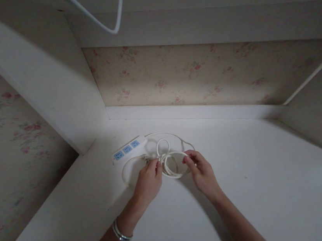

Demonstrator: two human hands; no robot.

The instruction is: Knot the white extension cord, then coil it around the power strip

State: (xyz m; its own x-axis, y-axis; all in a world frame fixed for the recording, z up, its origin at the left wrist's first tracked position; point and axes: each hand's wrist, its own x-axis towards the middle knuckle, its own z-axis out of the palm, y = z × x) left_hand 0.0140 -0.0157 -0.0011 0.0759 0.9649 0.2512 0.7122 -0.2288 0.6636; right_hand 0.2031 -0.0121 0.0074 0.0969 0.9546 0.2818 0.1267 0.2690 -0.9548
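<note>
A white power cord (pixel 172 176) lies in loose loops between my two hands. My left hand (pixel 150 177) pinches the loops at their left side, its fingertips partly hidden. On the right side of the coil, my right hand (pixel 200 171) grips the cord between thumb and fingers. Beyond my left hand sits a white power strip (pixel 129 147) with blue sockets, and the cord runs from its right end in an arc toward my right hand. Another stretch of cord bends out to the left of my left hand, near what may be the plug.
The white desktop (pixel 260 186) spreads under the hands, its rounded corner at the lower left. Behind it stand a low white ledge (pixel 177 111) and floral wallpaper (pixel 158 74). White panels (pixel 56 78) rise at the sides. A white cable (pixel 114 30) hangs from above.
</note>
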